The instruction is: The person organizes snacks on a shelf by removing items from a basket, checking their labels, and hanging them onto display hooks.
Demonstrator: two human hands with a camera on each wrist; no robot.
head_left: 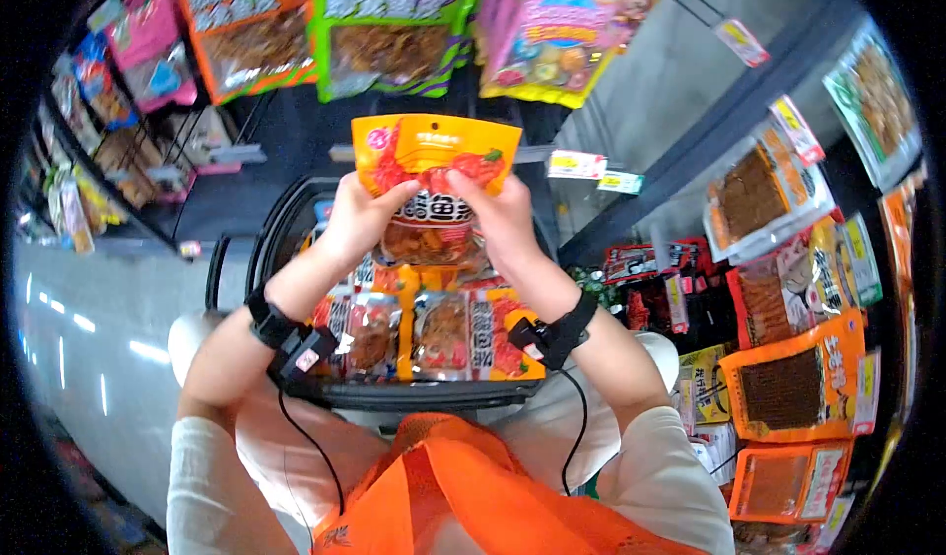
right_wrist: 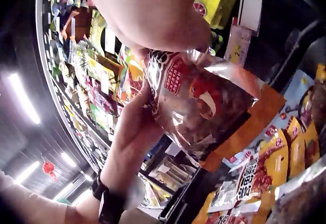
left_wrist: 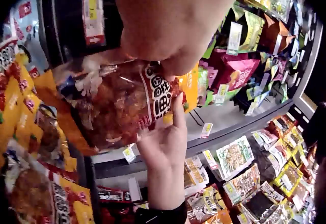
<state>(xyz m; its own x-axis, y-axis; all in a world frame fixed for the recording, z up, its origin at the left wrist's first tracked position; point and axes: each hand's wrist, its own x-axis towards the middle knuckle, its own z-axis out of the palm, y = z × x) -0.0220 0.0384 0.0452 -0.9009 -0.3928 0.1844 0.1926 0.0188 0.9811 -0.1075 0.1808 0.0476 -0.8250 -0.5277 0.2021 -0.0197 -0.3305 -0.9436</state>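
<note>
An orange snack bag [head_left: 434, 151] with a clear window is held upright between both hands, above a black basket [head_left: 261, 250]. The left hand [head_left: 363, 215] grips its left side, thumb across the front. On the right side the right hand [head_left: 503, 222] pinches it the same way, the two thumbs close together near the printed label. In the left wrist view the bag [left_wrist: 114, 107] shows reddish-brown pieces through its window; the right wrist view shows the bag [right_wrist: 204, 101] from the other side. Similar orange packets [head_left: 439, 333] lie in the basket below.
Bags hang along the rack ahead, among them a green one [head_left: 394, 33] and a pink one [head_left: 562, 33]. A price tag [head_left: 576, 165] juts out beyond the right hand. More orange packs [head_left: 798, 378] hang at the right. Grey floor [head_left: 99, 338] shows at the left.
</note>
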